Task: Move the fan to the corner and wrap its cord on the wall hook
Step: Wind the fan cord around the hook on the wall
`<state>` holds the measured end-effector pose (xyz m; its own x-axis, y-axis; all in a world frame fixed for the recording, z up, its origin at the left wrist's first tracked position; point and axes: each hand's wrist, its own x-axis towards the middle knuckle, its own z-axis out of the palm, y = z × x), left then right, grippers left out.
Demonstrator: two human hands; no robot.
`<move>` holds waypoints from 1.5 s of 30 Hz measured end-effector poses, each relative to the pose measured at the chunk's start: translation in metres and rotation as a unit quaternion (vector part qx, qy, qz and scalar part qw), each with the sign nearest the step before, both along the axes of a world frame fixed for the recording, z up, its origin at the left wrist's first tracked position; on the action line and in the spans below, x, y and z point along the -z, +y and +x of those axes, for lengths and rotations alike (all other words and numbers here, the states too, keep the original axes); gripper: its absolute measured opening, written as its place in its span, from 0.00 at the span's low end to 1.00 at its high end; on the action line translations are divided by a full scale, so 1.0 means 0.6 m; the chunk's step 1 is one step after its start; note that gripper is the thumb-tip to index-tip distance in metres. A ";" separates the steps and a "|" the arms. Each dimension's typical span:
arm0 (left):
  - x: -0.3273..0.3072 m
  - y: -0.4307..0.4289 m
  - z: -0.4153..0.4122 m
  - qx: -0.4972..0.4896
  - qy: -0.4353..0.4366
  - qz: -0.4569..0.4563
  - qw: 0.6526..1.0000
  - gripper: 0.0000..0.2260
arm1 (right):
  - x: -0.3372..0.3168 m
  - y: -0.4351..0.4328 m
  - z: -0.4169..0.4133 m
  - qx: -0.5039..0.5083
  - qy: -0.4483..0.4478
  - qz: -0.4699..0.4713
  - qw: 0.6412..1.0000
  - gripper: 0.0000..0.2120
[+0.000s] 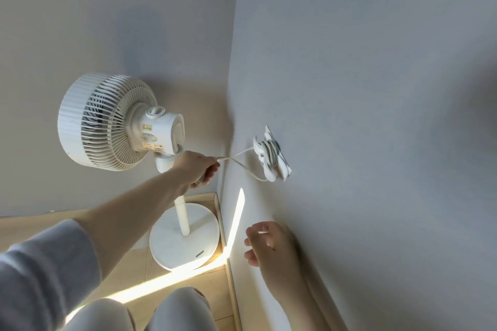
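Note:
A white pedestal fan (115,123) stands on its round base (185,236) in the corner where two grey walls meet. On the right wall sits a white flower-shaped wall hook (274,154) with several turns of the white cord (242,162) wound round it. My left hand (196,166) grips the cord's free end just left of the hook, in front of the fan's neck. Two strands run taut from that hand to the hook. My right hand (265,243) hovers low by the right wall with relaxed fingers, holding nothing.
The light wooden floor (172,277) carries a bright sunlight stripe that climbs the right wall. A wooden skirting board (231,277) lines the wall foot. My knees in light trousers (183,309) show at the bottom edge.

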<state>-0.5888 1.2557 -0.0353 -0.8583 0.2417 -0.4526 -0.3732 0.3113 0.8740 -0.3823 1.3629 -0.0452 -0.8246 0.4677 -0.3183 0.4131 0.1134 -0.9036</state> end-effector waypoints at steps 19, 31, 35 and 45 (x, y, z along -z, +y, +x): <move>-0.137 0.119 -0.037 -0.012 0.034 0.083 0.996 0.11 | -0.008 0.009 -0.001 0.012 0.029 -0.022 0.999 0.08; -0.183 0.100 0.031 0.130 0.432 -0.039 0.891 0.07 | -0.009 0.010 -0.003 0.015 0.035 -0.021 0.999 0.08; -0.189 0.090 0.077 0.203 0.517 -0.077 0.828 0.08 | -0.014 0.008 0.000 0.020 0.027 -0.028 0.999 0.08; -0.165 0.057 0.134 0.262 0.547 -0.105 0.788 0.11 | -0.025 0.004 0.019 0.010 0.034 -0.033 0.999 0.05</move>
